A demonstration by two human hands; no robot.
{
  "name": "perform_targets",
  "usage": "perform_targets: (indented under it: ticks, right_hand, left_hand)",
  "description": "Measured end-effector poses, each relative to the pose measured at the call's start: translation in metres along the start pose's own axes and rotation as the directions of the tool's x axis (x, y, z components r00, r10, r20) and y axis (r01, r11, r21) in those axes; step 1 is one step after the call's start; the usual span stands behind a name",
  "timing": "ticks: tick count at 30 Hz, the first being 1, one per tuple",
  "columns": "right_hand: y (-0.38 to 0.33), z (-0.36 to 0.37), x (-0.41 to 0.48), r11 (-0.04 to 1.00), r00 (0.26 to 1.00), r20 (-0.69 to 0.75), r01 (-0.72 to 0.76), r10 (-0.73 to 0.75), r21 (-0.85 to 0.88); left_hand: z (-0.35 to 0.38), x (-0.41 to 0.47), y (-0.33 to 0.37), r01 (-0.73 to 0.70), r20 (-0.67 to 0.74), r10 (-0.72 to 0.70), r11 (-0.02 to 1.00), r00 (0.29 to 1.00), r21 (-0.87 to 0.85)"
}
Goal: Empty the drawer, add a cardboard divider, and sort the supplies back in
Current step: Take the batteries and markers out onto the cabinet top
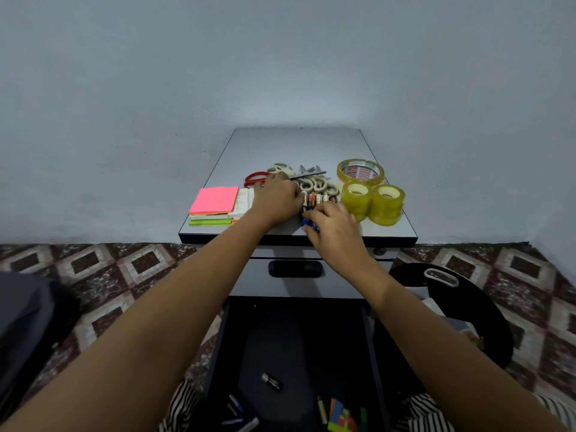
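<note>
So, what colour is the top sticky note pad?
The pad is bright pink; head view.

No wording can be read anywhere: the red-and-white label inside the large tape roll [360, 171] carries print too small to make out, and the orange-and-black markings on the batteries [318, 200] are blurred.

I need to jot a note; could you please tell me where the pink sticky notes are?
Head view: the pink sticky notes top a stack at the front-left corner of the cabinet top, beside the left hand.
</note>
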State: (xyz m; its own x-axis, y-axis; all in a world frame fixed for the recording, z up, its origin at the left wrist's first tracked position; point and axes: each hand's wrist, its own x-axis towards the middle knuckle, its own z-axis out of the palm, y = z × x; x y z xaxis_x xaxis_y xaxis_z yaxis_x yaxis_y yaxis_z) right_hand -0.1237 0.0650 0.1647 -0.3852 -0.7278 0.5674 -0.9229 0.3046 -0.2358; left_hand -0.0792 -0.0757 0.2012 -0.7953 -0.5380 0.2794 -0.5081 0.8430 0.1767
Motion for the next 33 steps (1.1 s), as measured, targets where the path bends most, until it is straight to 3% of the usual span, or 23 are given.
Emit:
perform_targets:
  ticks: [4,8,12,16,18,20,25,30,33]
  right_hand:
    - [-0.001,-0.002,-0.006,1.000,0.994,-0.108,0.023,-0.023,0.000]
    - [-0.008,-0.005,-0.035,0.998,0.972,-0.235,0.004,0.013,0.068]
    - [-0.016,0.009,-0.083,0.984,0.980,-0.190,-0.031,0.064,0.174]
    - [-0.023,0.043,-0.137,0.957,0.992,0.020,-0.127,0.126,0.259]
    - [-0.026,0.060,-0.160,0.930,0.974,0.161,-0.204,0.160,0.307]
    - [-0.029,0.076,-0.178,0.887,0.926,0.326,-0.303,0.189,0.348]
    - [-0.036,0.108,-0.213,0.852,0.733,0.645,-0.464,0.216,0.241]
    - [-0.036,0.126,-0.233,0.875,0.536,0.830,-0.465,0.153,0.139]
    - [-0.033,0.133,-0.236,0.885,0.472,0.873,-0.449,0.120,0.121]
  left_hand:
    - [-0.002,-0.015,-0.005,-0.054,-0.211,0.021,0.987,0.977,-0.153]
    - [0.001,-0.057,-0.014,-0.258,-0.530,0.151,0.957,0.834,-0.134]
    - [0.021,-0.119,-0.021,-0.307,-0.564,0.180,0.941,0.806,-0.139]
    - [0.066,-0.187,-0.034,-0.264,-0.326,0.172,0.928,0.930,-0.262]
    - [0.091,-0.214,-0.044,-0.172,-0.109,0.143,0.925,0.984,-0.339]
    - [0.111,-0.235,-0.053,-0.013,0.142,0.073,0.922,0.987,-0.387]
    - [0.148,-0.270,-0.065,0.230,0.591,-0.039,0.940,0.806,-0.252]
    - [0.168,-0.287,-0.070,0.217,0.797,-0.071,0.973,0.599,-0.077]
    - [0.178,-0.290,-0.070,0.231,0.832,-0.088,0.972,0.547,-0.049]
